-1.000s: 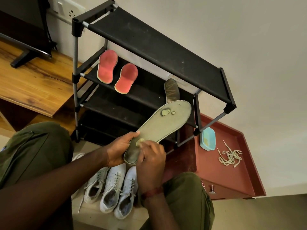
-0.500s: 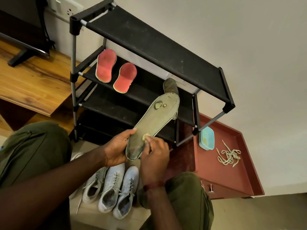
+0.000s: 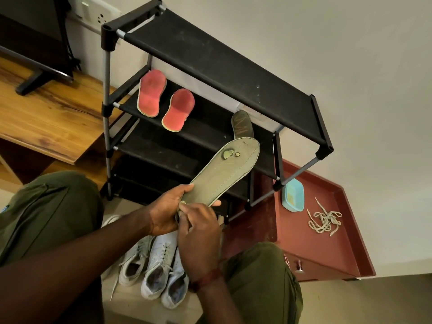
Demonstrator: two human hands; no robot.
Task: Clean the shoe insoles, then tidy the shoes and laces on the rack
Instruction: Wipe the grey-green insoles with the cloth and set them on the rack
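The left hand clasps the heel end of the green insole, with the thumb laid along its near edge and a fingertip showing from under the far edge. The right hand lies against the left, fingers curled. It pinches a small pale scrap onto the insole's heel (what the scrap is made of I cannot tell). A red band circles that wrist.

From the grip the insole slants up and away to the right, held in the air in front of the black rack. Its broad toe end bears two worn spots. Just beyond that toe end a darker insole leans on the rack's second shelf. Up and to the left of the grip, on the same shelf, a pair of red insoles lies side by side.

Right below the hands, on the floor between the person's knees, three white shoes stand close together, openings toward the camera, with laces in their eyelets.

Well off to the right of the grip, the rimmed top of a red cabinet holds a blue dish and, near it, a tangle of loose laces. Far to the left a wooden table runs along the wall.
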